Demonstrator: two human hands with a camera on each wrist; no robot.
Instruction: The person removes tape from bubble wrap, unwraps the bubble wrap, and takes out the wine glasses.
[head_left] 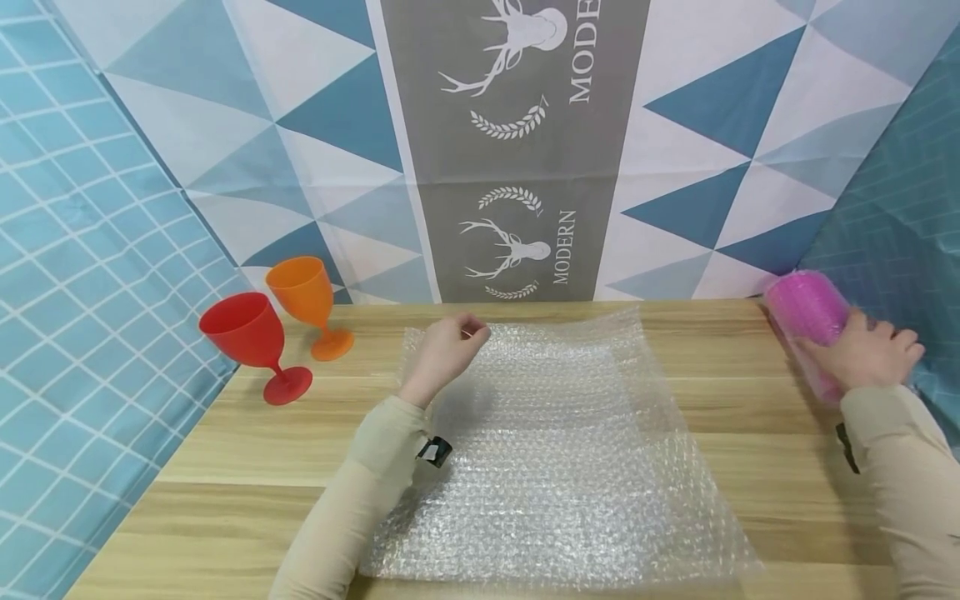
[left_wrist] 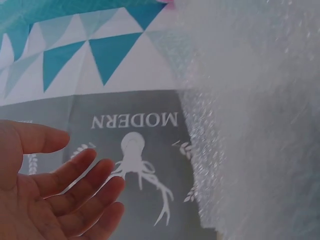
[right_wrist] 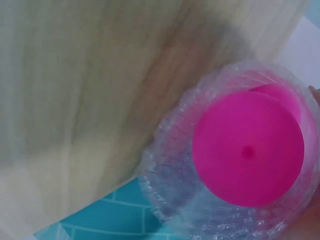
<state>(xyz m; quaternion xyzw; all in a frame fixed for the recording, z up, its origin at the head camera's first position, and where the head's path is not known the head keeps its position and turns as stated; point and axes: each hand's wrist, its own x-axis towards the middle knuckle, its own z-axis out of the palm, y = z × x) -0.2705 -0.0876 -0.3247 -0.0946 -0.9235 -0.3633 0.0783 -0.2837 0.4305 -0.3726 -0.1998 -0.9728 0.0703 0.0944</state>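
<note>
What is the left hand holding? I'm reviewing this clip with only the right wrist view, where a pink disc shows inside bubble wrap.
Observer: Nothing; the left wrist view shows the left hand empty, fingers relaxed.
Operator: Does anything lie near it?
Observer: Yes, the head view shows a bubble wrap sheet spread out on the table.
Operator: And at the person's far left?
Observer: A red goblet and an orange goblet stand upright there, both unwrapped.
</note>
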